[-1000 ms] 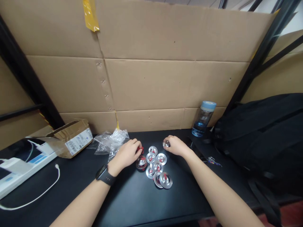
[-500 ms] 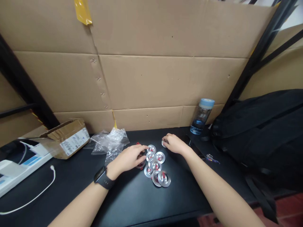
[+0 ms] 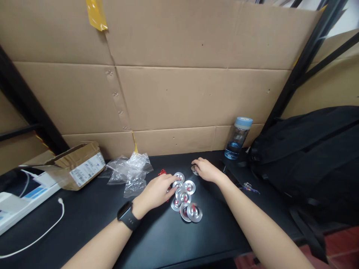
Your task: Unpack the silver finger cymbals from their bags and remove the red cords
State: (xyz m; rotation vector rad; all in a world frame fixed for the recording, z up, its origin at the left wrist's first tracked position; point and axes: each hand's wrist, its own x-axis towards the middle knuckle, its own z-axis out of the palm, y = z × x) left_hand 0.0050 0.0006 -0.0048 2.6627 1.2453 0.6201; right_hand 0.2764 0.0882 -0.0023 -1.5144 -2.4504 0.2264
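Several small silver cymbals (image 3: 194, 212) with red bits at their domed middles lie in a loose, partly overlapping group on the black tabletop. My left hand (image 3: 157, 189) reaches over the upper left of this group. Its thumb and fingers are apart, and its fingertips are at the topmost cymbal (image 3: 179, 176); whether they touch it I cannot tell. Red cord (image 3: 162, 172) shows just beyond that hand, and part of it is hidden underneath. Farther right, my right hand (image 3: 205, 169) has its fingers closed on one cymbal (image 3: 194, 169), held low near the tabletop.
Crumpled clear plastic bags (image 3: 131, 170) and an opened cardboard box (image 3: 84, 164) lie to the left, near a white power strip (image 3: 33, 196) and cable. At the right stand a water bottle (image 3: 238, 139) and a black backpack (image 3: 308, 157). Cardboard walls (image 3: 174, 101) the back.
My left hand has shifted right, over the edge of the cymbal group, uncovering red cord behind it. The cymbal at my right hand has tilted and looks darker.
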